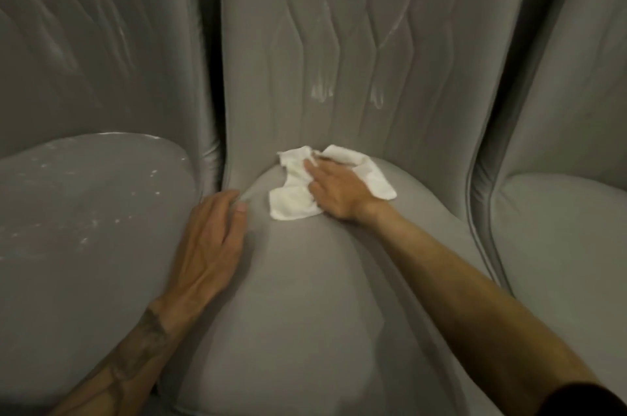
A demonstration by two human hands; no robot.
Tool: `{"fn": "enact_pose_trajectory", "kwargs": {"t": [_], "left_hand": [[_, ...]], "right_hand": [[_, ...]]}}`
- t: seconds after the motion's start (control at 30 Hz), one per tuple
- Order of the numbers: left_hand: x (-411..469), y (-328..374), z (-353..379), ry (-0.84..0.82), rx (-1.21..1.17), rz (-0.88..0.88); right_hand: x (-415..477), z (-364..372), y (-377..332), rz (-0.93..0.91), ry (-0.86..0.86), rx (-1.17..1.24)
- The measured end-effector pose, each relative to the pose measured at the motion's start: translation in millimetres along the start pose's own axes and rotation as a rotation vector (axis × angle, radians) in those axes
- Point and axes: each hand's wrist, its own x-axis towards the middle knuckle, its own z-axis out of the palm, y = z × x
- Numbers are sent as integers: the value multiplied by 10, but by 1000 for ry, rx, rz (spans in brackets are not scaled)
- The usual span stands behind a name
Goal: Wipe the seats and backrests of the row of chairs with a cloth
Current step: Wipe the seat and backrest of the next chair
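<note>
The white cloth [293, 201] lay crumpled at the back of the middle seat [305, 296], right up against the crease where the seat met the middle backrest [339, 25]. The right hand [334, 189] was spread flat on top of it, fingers fairly straight and pointing left and away toward the crease, pressing the cloth into the cushion rather than gripping it. Cloth showed on both sides of that hand, so its longer spread ran roughly across the seat, left to right.

The left hand [210, 242] held nothing. It rested palm down, fingers loosely extended, on the left shoulder of the same seat, near the dark gap beside the left chair [84, 212], close to the cloth but not touching it.

The right hand was therefore the working one. From it the backrest rose directly ahead, and the broad unwiped-looking front of the seat stretched back toward the person. A sweep could probably go either sideways along the crease or straight back across the cushion, and the left hand looked placed to brace the body.

Pale smears [322, 94] marked the lower backrest just above the cloth, and pale flecks dotted the left chair's seat. The right chair [559, 229] stood well apart from both hands.
</note>
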Motion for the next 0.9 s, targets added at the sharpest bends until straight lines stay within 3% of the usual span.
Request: {"fn": "enact_pose_trajectory", "kwargs": {"t": [0.2,0.37,0.47,0.57,0.73,0.9], "left_hand": [[47,-15,81,-41,129,35],[42,-60,97,-14,126,49],[50,-55,113,3,114,49],[49,-67,121,10,126,60],[47,-55,124,14,171,65],[265,74,78,34,248,113]], "right_hand": [[-983,-140,862,299,51,-6],[-2295,-30,472,120,114,56],[-2878,172,178,124,128,49],[-2729,135,216,106,196,89],[-1726,27,383,197,196,23],[-1412,214,401,131,268,99]]}}
